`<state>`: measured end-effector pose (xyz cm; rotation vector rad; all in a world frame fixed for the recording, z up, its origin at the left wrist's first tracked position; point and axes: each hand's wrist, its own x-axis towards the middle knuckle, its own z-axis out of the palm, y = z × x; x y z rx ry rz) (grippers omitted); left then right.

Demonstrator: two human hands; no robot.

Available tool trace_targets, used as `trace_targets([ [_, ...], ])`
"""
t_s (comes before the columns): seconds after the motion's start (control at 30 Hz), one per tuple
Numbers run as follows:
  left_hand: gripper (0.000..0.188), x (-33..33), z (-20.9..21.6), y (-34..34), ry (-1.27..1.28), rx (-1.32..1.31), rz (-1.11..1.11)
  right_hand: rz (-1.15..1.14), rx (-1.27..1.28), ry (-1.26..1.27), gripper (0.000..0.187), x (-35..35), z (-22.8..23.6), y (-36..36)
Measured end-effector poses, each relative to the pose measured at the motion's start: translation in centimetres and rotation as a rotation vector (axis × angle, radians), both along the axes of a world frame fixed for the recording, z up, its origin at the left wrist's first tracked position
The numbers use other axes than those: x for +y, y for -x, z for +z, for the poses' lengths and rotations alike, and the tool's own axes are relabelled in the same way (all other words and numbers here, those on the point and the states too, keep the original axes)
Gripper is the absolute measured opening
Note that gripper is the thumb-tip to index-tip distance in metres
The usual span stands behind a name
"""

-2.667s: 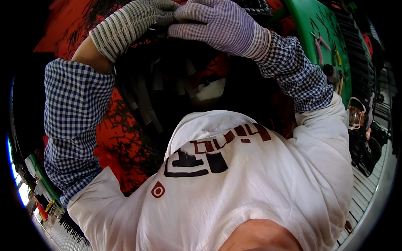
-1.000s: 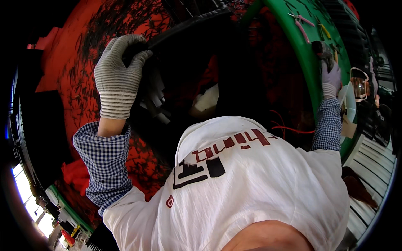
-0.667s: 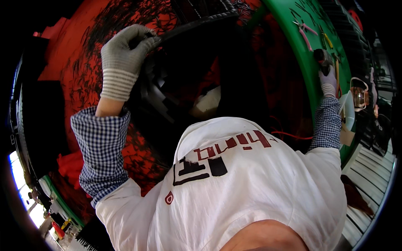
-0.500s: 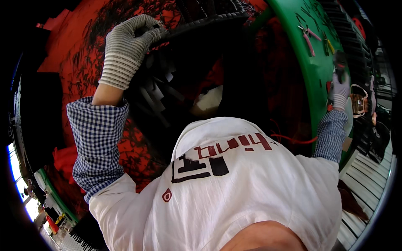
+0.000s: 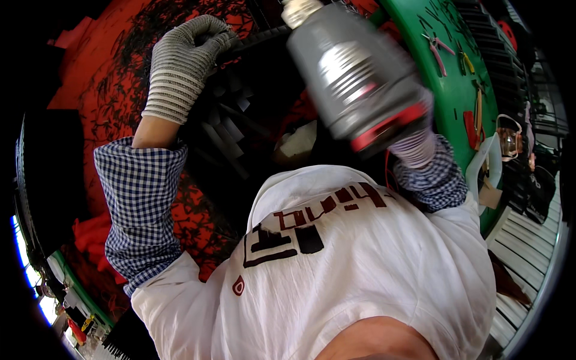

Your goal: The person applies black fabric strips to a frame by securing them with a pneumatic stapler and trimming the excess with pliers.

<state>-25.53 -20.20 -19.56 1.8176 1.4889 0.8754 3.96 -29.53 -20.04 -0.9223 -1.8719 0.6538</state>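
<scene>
Your right hand (image 5: 415, 146) holds gray-and-red power tool (image 5: 354, 75), fingers mostly hidden. Tool now raised between your arms, close to camera; earlier over green table (image 5: 445, 99). Your left hand (image 5: 181, 66) remains pinched on black edge (image 5: 264, 38).

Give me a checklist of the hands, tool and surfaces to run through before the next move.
1. Left hand has a grip on the black rim: ok, thumb and fingers close together there.
2. Right hand has the power drill: ok, though the tool hides most of the hand.
3. Bit fitted in the chuck: cannot tell, the picture's upper edge cuts it off.
4. Chuck apart from the left hand: ok, a gap shows between them.
5. Pink-handled pliers set down: ok, lying on the green table.
6. Red surface free of scraps: not ok, dark strips litter it.
</scene>
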Motion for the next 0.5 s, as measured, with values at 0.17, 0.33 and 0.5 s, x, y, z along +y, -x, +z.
trace_targets([
  [0.17, 0.014, 0.9, 0.1, -0.4, -0.019, 0.001, -0.008, -0.030, -0.512, -0.126, 0.071, -0.8, 0.4, 3.1],
  [0.33, 0.016, 0.4, 0.7, -1.2, -0.085, 0.088, 0.025, -0.053, -0.644, -0.227, 0.068, -1.5, -1.9, 3.5],
  [0.5, 0.016, 0.8, 0.7, -1.4, -0.041, 0.061, 0.034, -0.081, -0.736, -0.201, 0.074, -1.7, -3.3, 3.5],
])
